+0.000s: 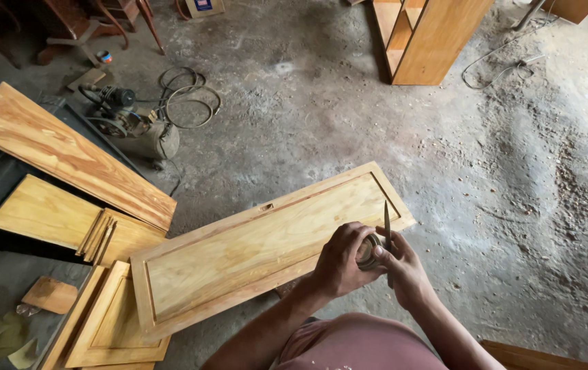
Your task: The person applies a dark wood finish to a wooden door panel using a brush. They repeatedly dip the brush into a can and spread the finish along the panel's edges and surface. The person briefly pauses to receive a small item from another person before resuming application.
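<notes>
at the far left, loose wooden boards (68, 154) lie stacked on the floor, with smaller framed panels (112, 322) below them and a small air compressor (133, 127) with its coiled hose (188, 96) behind. none of these is touched.

across the middle lies a long wooden door panel (253, 247), recessed in its centre, tilted up towards the right; its right end sits just under the hands.

the left hand (340, 259) is clenched round a small round tin (369, 251), wrapping it from the side so only its rim shows. the right hand (403, 270) grasps a thin flat blade (386, 223), a scraper or putty knife by the look, held upright with its lower end at the tin's rim; whether the tip is inside or under a lid cannot be told.

judged from this, the tin wants a firm, steady hold close to the body, and the blade wants small, controlled pressure at the rim, angled away from the left fingers, so a slip goes clear of them and nothing spills on the panel.

far right, a wooden cabinet (431, 38) stands on the dusty concrete floor (527, 178).
</notes>
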